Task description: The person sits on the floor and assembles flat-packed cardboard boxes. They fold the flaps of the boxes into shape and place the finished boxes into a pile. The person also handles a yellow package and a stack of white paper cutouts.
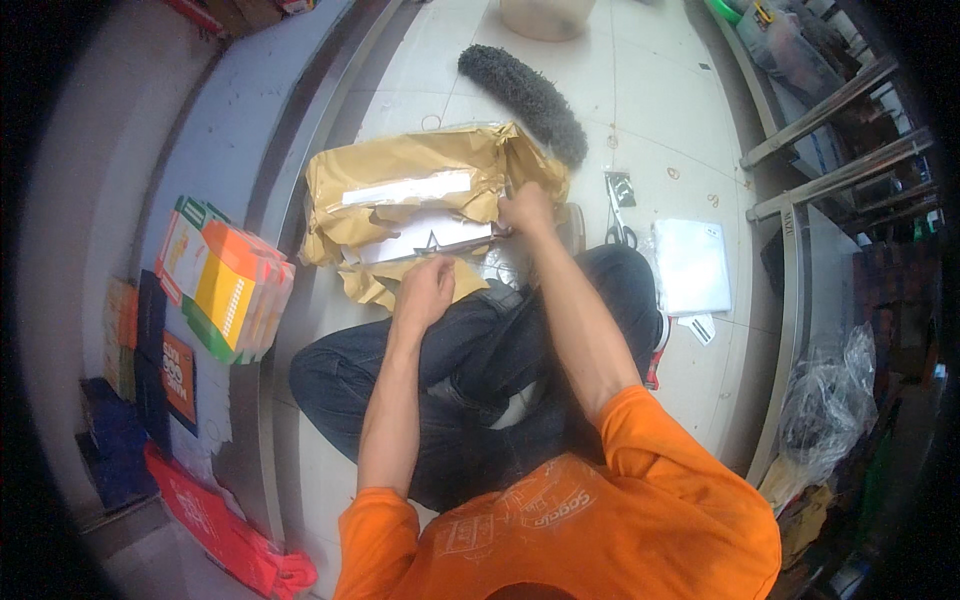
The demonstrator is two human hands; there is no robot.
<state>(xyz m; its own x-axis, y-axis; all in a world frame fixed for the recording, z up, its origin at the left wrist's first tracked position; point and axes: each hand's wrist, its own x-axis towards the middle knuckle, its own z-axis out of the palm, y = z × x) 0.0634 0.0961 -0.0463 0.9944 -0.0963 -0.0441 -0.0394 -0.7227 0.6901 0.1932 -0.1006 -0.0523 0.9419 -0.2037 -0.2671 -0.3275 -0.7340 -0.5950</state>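
In front of my crossed legs lies a parcel in brown wrapping paper (400,160), torn along its near side. Through the tear shows a white box (425,237) with a dark star-shaped mark. My left hand (427,290) is closed at the near edge, its fingers on a loose torn flap (370,286). At the parcel's right end, my right hand (527,208) grips the crumpled paper; its fingertips are partly hidden. A white label strip (405,188) runs along the paper's upper face.
Scissors (618,220) and a white plastic-wrapped pack (692,266) lie on the tiles to the right. A grey fluffy duster head (525,100) rests beyond the parcel. Colourful cartons (225,280) stand on the left ledge. A metal rack (830,175) borders the right, with clear plastic bags (830,400).
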